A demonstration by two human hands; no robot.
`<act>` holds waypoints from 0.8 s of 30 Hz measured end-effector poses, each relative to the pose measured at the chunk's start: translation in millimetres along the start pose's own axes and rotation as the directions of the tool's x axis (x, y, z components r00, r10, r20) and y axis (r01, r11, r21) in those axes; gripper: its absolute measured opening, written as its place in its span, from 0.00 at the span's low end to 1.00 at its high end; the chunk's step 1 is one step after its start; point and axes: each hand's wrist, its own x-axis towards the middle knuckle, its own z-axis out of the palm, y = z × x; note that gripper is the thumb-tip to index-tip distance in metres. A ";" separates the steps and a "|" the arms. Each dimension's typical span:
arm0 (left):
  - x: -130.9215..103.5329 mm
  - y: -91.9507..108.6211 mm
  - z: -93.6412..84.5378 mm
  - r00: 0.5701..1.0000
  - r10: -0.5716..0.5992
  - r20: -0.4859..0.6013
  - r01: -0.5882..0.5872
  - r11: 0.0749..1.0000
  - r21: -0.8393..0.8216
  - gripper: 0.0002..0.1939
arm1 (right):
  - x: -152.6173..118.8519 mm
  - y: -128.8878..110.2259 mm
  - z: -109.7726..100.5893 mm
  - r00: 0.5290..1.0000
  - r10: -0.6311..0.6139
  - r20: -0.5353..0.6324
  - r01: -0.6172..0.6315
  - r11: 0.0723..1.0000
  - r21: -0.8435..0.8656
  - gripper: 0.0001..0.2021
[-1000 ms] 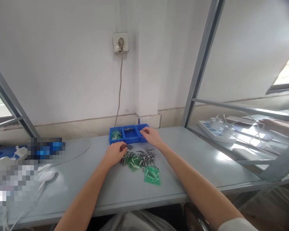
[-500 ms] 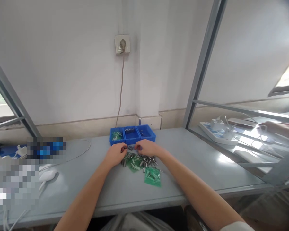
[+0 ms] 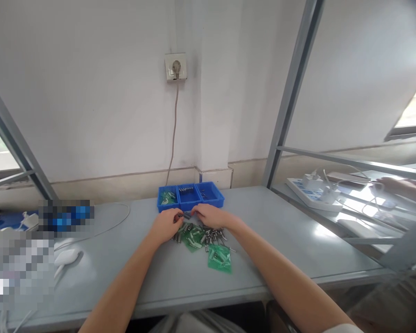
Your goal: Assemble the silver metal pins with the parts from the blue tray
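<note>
My left hand (image 3: 167, 225) is closed with its fingertips pinching small metal cylinders (image 3: 186, 215), just in front of the blue divided tray (image 3: 190, 205). Across from it, my right hand (image 3: 212, 216) has curled fingers close to the same pieces; what they hold is hidden. Loose metal cylinders and pins (image 3: 213, 236) lie in a heap below both hands. A green plastic bag (image 3: 193, 238) with metal parts lies among them, and another green bag (image 3: 219, 259) lies nearer the table's front edge. The tray's left compartment holds green bags, the middle one a row of cylinders, the right one a few thin pieces.
On the grey table (image 3: 152, 282), a white adapter (image 3: 67, 257) and cables lie at the left. A wall socket (image 3: 175, 67) has a cord running down behind the tray. Beyond the metal frame (image 3: 293, 88) at right are a power strip (image 3: 312, 194) and another person's hand (image 3: 398, 185).
My right hand has shifted slightly left, closer to my left hand and the metal cylinders between them. My left hand stays nearly in place. The view has tilted slightly.
</note>
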 end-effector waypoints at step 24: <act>-0.1 2.4 0.1 1.000 -0.007 0.016 0.007 1.000 -0.001 0.12 | -16.1 -13.3 -42.6 0.980 0.001 -0.197 0.188 0.305 0.934 0.17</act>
